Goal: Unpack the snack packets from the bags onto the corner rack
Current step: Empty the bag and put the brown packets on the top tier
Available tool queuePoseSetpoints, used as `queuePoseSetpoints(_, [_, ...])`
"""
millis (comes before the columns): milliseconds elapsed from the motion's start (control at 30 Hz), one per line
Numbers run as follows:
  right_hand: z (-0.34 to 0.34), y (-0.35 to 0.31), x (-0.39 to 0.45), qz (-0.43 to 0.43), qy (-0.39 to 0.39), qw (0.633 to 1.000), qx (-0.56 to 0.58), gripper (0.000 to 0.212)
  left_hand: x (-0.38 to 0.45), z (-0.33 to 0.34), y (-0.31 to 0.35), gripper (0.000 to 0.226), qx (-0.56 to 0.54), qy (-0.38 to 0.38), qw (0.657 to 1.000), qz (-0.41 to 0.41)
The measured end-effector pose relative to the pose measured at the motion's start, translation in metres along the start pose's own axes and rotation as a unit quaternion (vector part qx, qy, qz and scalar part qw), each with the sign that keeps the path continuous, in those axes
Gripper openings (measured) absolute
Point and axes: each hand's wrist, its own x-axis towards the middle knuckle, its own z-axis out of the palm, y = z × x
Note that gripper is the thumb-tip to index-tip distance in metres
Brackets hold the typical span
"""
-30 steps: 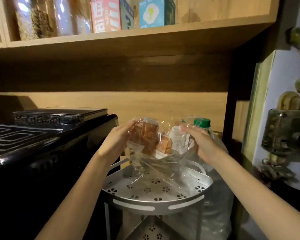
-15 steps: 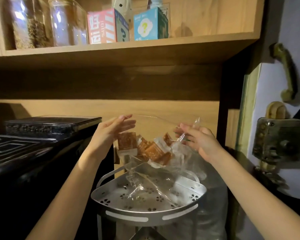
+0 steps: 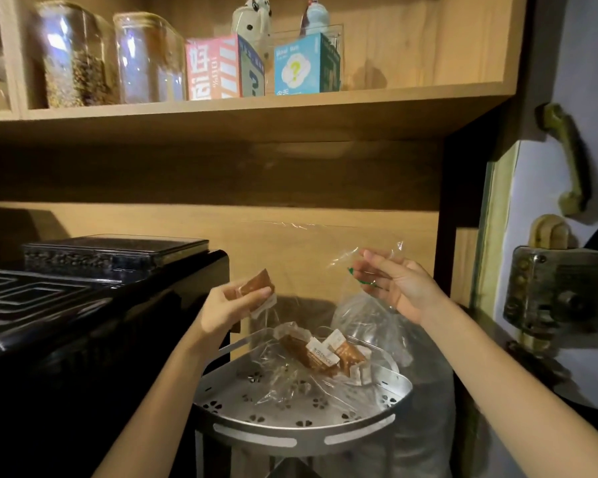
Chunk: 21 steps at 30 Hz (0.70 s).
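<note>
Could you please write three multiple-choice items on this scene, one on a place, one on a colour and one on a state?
1. Where do the loose snack packets lie?
A. on the top tier of the corner rack
B. on the wooden shelf
C. on the black appliance

2. What colour is the box with the question mark on the wooden shelf?
A. red
B. blue
C. yellow

3. What is the left hand doing?
A. resting flat on the rack
B. hanging empty
C. pinching one brown packet above the rack

Answers:
1. A, as the packets rest on the perforated metal tray with clear plastic around them.
2. B, as its front face is light blue.
3. C, as the fingers close on the packet, while the right hand holds up the clear plastic bag.
</note>
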Motion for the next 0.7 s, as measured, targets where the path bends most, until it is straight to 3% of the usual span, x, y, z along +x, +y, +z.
queuePoseSetpoints(100, [-0.002,0.0,-0.002,0.0,-0.006,1.0,0.004,0.046,0.0,0.005,-0.004,0.02,-0.045,0.056,0.997,-0.013])
queuePoseSetpoints(267, [-0.026,0.015,-0.014,0.033,-0.092,0.99,-0.106,0.085,0.001,0.003,0.003,0.021,-0.059,0.055,0.997,-0.003])
queuePoseSetpoints(367, [-0.028,0.031,-0.025,0.076,-0.093,0.976,-0.182,0.057,0.0,0.004,0.008,0.026,-0.064,0.063,0.996,0.004])
queuePoseSetpoints(467, [-0.025,0.035,-0.026,0.059,-0.037,0.986,-0.154,0.023,0.0,0.004,0.012,0.027,-0.066,0.054,0.996,0.014])
queuePoseSetpoints(533, [-0.024,0.029,-0.023,0.034,-0.011,0.994,-0.105,0.019,0.0,0.002,0.017,0.03,-0.071,0.038,0.997,0.012])
queuePoseSetpoints(700, [-0.018,0.016,-0.015,-0.008,0.014,0.994,-0.107,0.016,0.01,0.002,0.042,0.031,-0.066,0.01,0.998,-0.006])
